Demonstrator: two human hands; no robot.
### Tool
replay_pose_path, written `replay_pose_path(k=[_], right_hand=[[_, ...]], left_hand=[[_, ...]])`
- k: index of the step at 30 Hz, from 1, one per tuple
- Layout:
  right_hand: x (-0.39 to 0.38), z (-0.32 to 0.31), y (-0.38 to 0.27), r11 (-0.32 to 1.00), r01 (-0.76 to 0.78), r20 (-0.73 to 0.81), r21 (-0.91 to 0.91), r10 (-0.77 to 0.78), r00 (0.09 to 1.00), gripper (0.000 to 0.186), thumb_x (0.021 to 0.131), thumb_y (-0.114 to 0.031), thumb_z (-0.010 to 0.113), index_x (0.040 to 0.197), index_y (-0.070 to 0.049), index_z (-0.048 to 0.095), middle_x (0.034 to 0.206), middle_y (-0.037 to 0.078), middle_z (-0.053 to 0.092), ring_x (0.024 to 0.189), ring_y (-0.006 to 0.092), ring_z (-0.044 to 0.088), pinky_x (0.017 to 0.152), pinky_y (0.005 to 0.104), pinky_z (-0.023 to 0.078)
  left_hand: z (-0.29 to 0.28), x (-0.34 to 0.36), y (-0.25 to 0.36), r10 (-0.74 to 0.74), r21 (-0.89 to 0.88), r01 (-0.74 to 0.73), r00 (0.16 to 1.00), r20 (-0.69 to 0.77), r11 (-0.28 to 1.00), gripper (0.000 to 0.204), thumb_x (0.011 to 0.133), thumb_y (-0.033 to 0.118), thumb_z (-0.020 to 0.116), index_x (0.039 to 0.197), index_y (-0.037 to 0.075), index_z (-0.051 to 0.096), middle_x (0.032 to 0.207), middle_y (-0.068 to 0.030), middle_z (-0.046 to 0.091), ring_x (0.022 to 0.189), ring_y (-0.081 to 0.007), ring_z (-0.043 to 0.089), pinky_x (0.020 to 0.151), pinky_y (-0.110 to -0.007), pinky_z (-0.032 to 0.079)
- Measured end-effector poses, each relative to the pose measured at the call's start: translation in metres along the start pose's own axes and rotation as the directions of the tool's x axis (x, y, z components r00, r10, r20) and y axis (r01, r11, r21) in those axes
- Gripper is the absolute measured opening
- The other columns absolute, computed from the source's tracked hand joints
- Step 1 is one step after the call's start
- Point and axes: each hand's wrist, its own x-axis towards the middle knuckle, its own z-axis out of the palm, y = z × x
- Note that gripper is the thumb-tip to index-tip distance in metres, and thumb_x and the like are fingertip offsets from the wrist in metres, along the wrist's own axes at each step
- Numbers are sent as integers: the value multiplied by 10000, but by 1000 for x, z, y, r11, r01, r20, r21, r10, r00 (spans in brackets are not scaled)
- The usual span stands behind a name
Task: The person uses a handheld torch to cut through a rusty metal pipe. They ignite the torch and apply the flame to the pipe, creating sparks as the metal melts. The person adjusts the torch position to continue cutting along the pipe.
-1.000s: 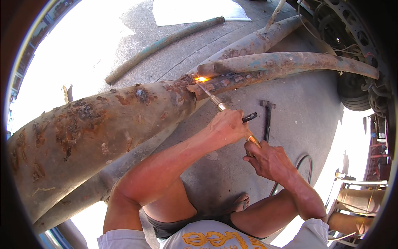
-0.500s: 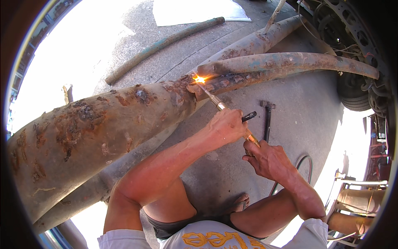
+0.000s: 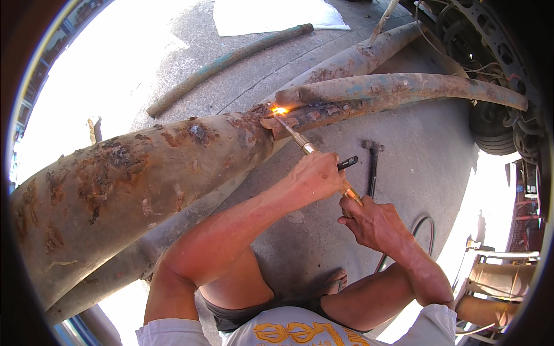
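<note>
Brass-coloured cutting torch [image 3: 314,155], long and thin, runs from the two hands up to a large rusty tapered steel pipe [image 3: 144,184] lying across the concrete ground [image 3: 404,173]. Nearest the body, bare knee and grey shorts, one foot [image 3: 334,282] flat on the concrete. Right hand [image 3: 375,222] is closed around the rear of the torch, fingers curled over the handle end; a dark hose [image 3: 418,230] loops away just behind it. Left hand [image 3: 314,176] is wrapped in a fist around the torch's middle, a black lever or knob [image 3: 348,163] sticking out past the knuckles. Against the frames of a second ago, hands, torch angle and flame spot match almost exactly: little visible advance, so the heat appears to dwell on one point. Torch tip [image 3: 283,115] meets the pipe's narrow end, bright orange flame [image 3: 279,109] at the seam where a second rusty curved pipe [image 3: 404,89] butts in. A hammer [image 3: 372,164] with dark handle lies on the concrete near the left hand. Farther off, a greenish thin pipe [image 3: 231,60] lies well apart; a white sheet [image 3: 271,14] beyond; tangled machinery and wires [image 3: 490,75] at the right rim.
</note>
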Motion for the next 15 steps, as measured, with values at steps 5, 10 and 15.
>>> replay_pose_path(k=[5, 10, 15], right_hand=[[0, 1, 1, 1000, 12, -10, 5, -12, 1000, 300, 1049, -340, 669, 1206, -168, 480, 806, 156, 637, 617, 323, 709, 522, 432, 548], [0, 2, 1, 1000, 7, -3, -3, -7, 1000, 301, 1051, -346, 666, 1206, -165, 482, 800, 152, 632, 615, 320, 708, 521, 433, 546], [0, 2, 1, 1000, 2, 10, -13, -1, 1000, 303, 1054, -354, 661, 1210, -165, 482, 798, 151, 631, 612, 313, 707, 518, 428, 546]], left_hand=[[-2, -1, 2, -7, 5, 7, 1000, 1, 1000, 388, 1038, 347, 605, 1121, -16, 718, 927, -268, 740, 948, -477, 723, 844, -548, 550], [-2, -1, 3, -15, -3, 15, 1000, 7, 1000, 398, 1039, 357, 608, 1111, -19, 716, 939, -271, 741, 962, -480, 722, 852, -552, 551], [-3, -2, 4, -23, -5, 23, 1000, 10, 1000, 401, 1040, 362, 609, 1108, -19, 714, 944, -272, 742, 963, -479, 723, 851, -553, 551]])
